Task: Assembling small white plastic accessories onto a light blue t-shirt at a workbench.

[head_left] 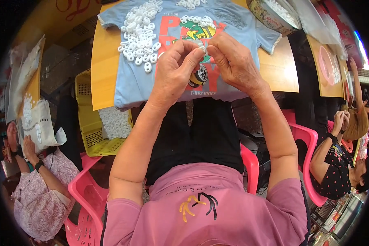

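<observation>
My left hand pinches a small white piece between thumb and forefinger; its exact kind is mostly hidden by the fingertips. Right against it, my right hand is closed, thumb pressed to curled fingers, and what it grips is too small to make out. Both hands are held over a light blue T-shirt spread on a wooden table. A heap of white oval plastic pieces with holes lies on the shirt to the left. Beyond my hands is a short row of white pieces.
Small grey bits lie at the shirt's far right, near a round tin holding white pieces. A yellow crate with a bag of white pieces stands low on the left. Co-workers sit on both sides, near pink chairs.
</observation>
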{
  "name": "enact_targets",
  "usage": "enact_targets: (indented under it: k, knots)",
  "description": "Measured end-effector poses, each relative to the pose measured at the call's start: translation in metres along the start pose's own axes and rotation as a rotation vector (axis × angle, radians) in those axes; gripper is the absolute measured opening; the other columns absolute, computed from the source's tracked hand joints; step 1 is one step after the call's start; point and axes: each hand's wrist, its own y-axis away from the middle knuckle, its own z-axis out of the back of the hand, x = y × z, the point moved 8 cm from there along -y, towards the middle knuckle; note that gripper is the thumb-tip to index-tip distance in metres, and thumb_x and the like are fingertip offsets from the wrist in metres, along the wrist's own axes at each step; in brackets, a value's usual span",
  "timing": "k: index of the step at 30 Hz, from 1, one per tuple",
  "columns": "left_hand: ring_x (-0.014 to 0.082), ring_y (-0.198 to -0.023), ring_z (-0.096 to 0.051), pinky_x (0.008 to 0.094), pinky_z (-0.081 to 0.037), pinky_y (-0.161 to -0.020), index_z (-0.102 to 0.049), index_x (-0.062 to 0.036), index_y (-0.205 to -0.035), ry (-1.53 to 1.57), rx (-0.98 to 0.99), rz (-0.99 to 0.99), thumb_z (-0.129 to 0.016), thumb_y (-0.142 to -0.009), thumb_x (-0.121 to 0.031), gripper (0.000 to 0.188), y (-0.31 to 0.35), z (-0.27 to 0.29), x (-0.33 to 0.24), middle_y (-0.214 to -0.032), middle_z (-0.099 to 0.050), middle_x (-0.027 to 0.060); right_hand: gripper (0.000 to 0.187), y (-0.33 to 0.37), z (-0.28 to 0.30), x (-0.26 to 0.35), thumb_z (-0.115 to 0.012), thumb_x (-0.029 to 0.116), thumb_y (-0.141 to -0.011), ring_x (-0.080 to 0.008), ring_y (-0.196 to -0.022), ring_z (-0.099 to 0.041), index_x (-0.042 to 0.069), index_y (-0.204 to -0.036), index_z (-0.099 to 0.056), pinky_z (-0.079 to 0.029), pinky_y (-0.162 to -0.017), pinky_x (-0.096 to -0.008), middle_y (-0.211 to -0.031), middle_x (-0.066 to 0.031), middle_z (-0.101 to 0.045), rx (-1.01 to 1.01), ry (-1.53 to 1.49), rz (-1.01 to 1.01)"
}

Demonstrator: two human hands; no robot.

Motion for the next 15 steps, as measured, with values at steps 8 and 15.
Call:
enact_targets:
  k: [8,15]
  knots:
    - [0.0046,-0.072,-0.053,0.0192,-0.045,-0.063,-0.061,-0.0008,-0.096,0.122,-0.05,0.02,-0.065,-0.094,-0.017,0.017,-0.001,0.003,0.003,-0.082,-0.06,-0.0013,0.01,-0.002,-0.011,-0.003,-0.06,0.006,-0.093,-0.0331,-0.068,-0.052,0.0,-0.091,-0.053,-0.044,-0.06,-0.037,-0.078,-0.014,-0.052,-0.056,0.017,0.046]
    - [0.0046,-0.074,-0.054,0.0194,-0.046,-0.066,-0.061,-0.0006,-0.097,0.066,-0.048,-0.005,-0.066,-0.094,-0.018,0.018,0.001,0.005,0.003,-0.083,-0.06,-0.0013,0.01,0.001,-0.01,-0.009,-0.058,0.008,-0.095,-0.0283,-0.068,-0.057,-0.002,-0.095,-0.055,-0.047,-0.059,-0.0363,-0.08,-0.0138,-0.054,0.027,-0.026,-0.075]
